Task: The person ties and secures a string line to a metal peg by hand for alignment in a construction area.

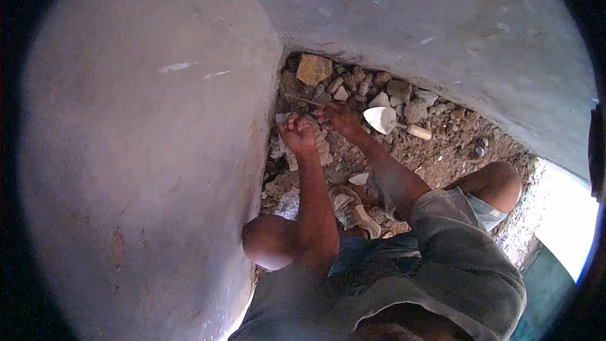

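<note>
My left hand [297,132] is low in the corner by the left wall, its fingers curled up. What it holds, if anything, I cannot make out. Close beside it, my right hand [339,119] is closed at the end of a thin rod [302,99], which points left toward the wall corner. A trowel [380,119] with a pale blade and a wooden handle lies on the rubble, right of my right hand. Beyond both hands, a yellowish-brown stone [314,69] sits in the corner.
Smooth grey walls rise on the left [145,151] and at the back [429,19], meeting in a corner. Several loose stones [399,90] line the back wall. Crumpled clear plastic [288,204] lies beside my left forearm, and a sandal [366,221] shows below me.
</note>
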Tool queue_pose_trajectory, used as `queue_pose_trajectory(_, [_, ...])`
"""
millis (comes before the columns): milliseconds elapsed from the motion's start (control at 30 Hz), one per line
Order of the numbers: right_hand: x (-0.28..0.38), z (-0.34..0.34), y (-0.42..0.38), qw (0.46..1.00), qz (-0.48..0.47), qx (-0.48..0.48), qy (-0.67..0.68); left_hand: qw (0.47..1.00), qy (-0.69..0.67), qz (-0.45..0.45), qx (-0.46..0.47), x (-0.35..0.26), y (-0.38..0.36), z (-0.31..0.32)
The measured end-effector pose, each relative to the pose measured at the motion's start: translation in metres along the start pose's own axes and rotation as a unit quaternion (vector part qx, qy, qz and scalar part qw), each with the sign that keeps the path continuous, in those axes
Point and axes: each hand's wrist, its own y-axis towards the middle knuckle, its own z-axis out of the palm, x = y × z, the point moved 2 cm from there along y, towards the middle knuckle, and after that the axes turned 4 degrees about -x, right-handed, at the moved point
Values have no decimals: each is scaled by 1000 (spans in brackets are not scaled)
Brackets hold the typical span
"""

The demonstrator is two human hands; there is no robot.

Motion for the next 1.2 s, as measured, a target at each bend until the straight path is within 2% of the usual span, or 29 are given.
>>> queue_pose_trajectory(67, [-7,-1,-1,997,-72,4,-4,1000,5,-6,24,-7,3,-6])
queue_pose_trajectory(133, [38,-6,-25,994,-41,47,84,1000,15,-7,18,-15,8,-3])
queue_pose_trajectory(200, [55,4,-29,988,-131,-22,-76,999,27,2,-27,-18,6,7])
queue_pose_trajectory(233, [66,10,-32,971,-173,-55,-156,995,73,-1,-68,-22,7,9])
queue_pose_trajectory(300, [87,18,-44,969,-176,-33,-172,976,163,-6,-145,-25,12,17])
queue_pose_trajectory(433, [90,43,-51,954,-234,-25,-184,900,383,77,-193,-14,19,20])
queue_pose_trajectory(533, [119,44,-66,910,-165,5,-380,868,466,98,-141,-3,21,20])
queue_pose_trajectory(600, [130,43,-70,879,-116,45,-460,832,534,126,-85,9,3,37])
queue_pose_trajectory(667, [127,41,-73,851,-128,68,-504,791,575,140,-156,5,-1,30])
queue_pose_trajectory(700, [121,40,-75,842,-166,71,-509,768,593,147,-191,4,-4,30])
queue_pose_trajectory(733, [116,40,-78,831,-204,74,-512,758,606,161,-178,3,-8,31])
queue_pose_trajectory(800, [107,45,-80,832,-186,55,-520,738,629,193,-153,3,-16,41])
queue_pose_trajectory(900, [97,45,-77,822,-214,67,-524,781,589,147,-144,19,-35,72])
queue_pose_trajectory(933, [97,45,-77,817,-233,78,-523,770,607,125,-152,16,-34,69])
queue_pose_trajectory(1033, [107,46,-79,811,-158,85,-557,738,648,77,-174,11,-36,70])
queue_pose_trajectory(1100, [99,47,-77,796,-193,79,-569,721,665,66,-185,14,-38,73])
queue_pose_trajectory(1200, [81,53,-67,785,-196,91,-581,656,742,87,-111,-2,-24,57])
